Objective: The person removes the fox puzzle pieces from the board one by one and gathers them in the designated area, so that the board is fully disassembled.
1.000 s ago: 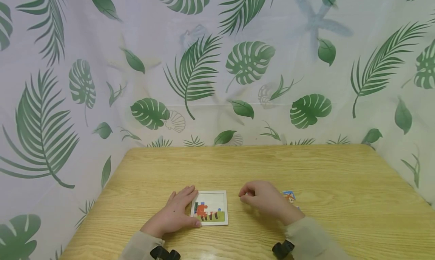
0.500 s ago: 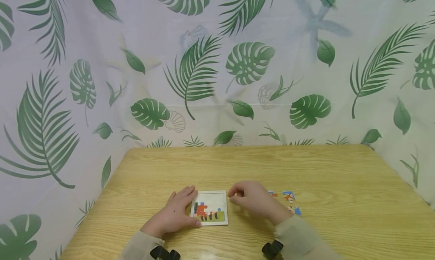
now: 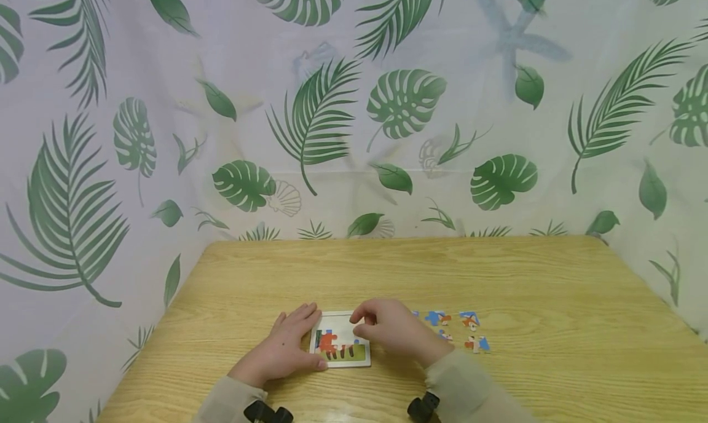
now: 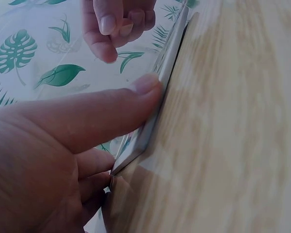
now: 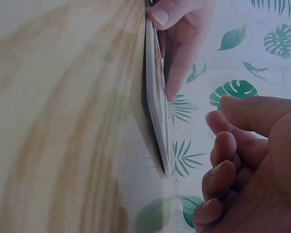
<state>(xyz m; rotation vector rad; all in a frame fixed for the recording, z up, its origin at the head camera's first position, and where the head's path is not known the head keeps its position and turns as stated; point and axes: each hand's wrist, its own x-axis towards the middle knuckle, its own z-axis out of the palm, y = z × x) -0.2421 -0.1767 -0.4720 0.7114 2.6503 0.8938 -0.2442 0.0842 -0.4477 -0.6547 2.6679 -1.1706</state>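
My left hand (image 3: 290,343) rests at the left side of a white-framed jigsaw puzzle (image 3: 345,313), its fingers extended along the edge and its thumb on the lower-left corner. In the left wrist view, that thumb (image 4: 111,114) presses on the frame's rim. Filled puzzle parts show red, green and dark stripes along the bottom and left; the upper right is bare white. Over the frame's right edge hovers my right hand (image 3: 393,331), fingers loosely bent. Thumb and forefinger look apart, and I see nothing between them in the right wrist view, where the hand (image 5: 262,150) stands clear of the board.
Several loose jigsaw pieces (image 3: 477,343) lie right of the frame, some partly hidden behind my right hand and forearm. The wooden table (image 3: 553,300) reaches back to a white curtain (image 3: 343,134) printed with green leaves. A black wrist device (image 3: 423,406) sits on my right sleeve.
My right hand has moved left from beside the loose pieces to over the frame's right edge, uncovering more pieces behind it. The left hand and the puzzle have stayed in place.
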